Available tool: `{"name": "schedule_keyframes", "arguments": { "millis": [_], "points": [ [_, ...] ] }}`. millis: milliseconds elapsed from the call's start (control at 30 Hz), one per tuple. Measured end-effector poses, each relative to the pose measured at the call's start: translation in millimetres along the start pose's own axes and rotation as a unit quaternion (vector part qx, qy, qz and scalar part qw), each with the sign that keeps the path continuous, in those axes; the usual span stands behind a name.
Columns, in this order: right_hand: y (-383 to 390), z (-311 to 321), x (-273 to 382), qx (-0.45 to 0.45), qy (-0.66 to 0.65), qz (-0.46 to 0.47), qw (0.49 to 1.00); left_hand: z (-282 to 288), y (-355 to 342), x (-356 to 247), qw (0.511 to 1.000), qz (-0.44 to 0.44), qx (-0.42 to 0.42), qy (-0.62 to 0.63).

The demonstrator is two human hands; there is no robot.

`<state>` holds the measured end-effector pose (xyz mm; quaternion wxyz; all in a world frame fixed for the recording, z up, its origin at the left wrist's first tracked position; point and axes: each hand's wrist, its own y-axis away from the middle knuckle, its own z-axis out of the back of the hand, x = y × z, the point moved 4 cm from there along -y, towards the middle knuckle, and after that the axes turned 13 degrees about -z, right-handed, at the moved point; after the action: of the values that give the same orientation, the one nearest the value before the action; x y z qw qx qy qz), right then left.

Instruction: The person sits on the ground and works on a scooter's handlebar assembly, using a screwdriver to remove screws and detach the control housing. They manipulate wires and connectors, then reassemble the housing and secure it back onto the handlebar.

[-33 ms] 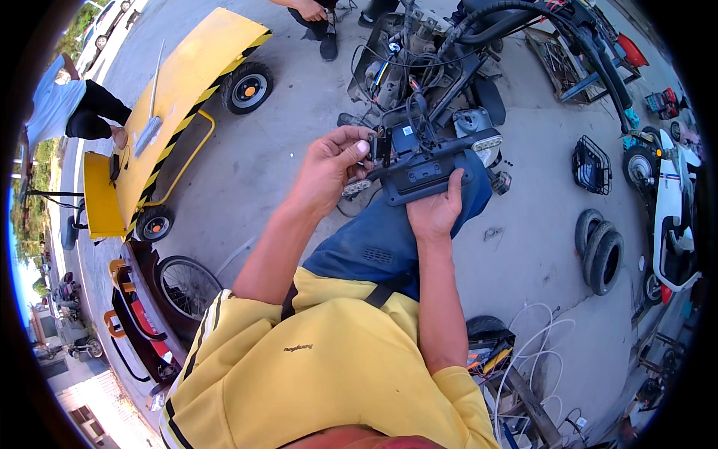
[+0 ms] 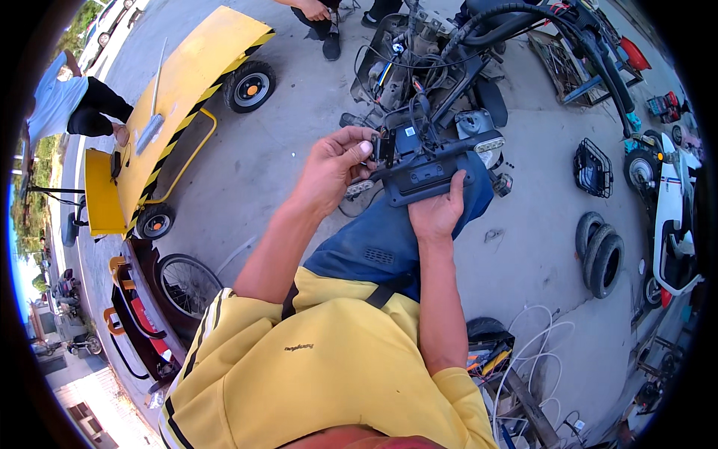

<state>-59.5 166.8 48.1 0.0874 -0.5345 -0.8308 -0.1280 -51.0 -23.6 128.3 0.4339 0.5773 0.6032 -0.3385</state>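
Over my bent knee lies a black plastic panel [image 2: 419,178] with a recessed middle. My right hand [image 2: 437,209] grips its near edge, thumb on top and fingers underneath, out of sight. At the panel's left end my left hand [image 2: 338,166] is closed, thumb against fingers, on a small dark part [image 2: 379,151]; its exact kind is hard to make out. Just beyond are a blue box [image 2: 408,138] and black cables [image 2: 428,129] of a partly stripped scooter [image 2: 396,75]. An oval lamp [image 2: 490,144] sits by the panel's right end.
A yellow flatbed cart [image 2: 187,82] stands at left, a broom [image 2: 152,123] lying on it. Loose tyres [image 2: 606,262], a black wire basket [image 2: 593,168] and a white scooter [image 2: 677,202] are at right. Another person's hand [image 2: 314,10] shows at the top.
The view has shifted very slightly. Both hands keep their hold, with no clear movement of the panel.
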Motion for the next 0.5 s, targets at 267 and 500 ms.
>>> {"name": "schedule_keyframes", "arguments": {
  "millis": [267, 500],
  "points": [
    [-0.3, -1.6, -0.9, 0.021, 0.002, -0.006, 1.0, 3.6, -1.1, 6.7, 1.0, -0.009, -0.009, 0.008],
    [-0.7, 4.4, -2.2, -0.014, -0.017, -0.007, 1.0, -0.2, 1.3, 3.3, 1.0, -0.018, -0.002, -0.009]
  ]
}}
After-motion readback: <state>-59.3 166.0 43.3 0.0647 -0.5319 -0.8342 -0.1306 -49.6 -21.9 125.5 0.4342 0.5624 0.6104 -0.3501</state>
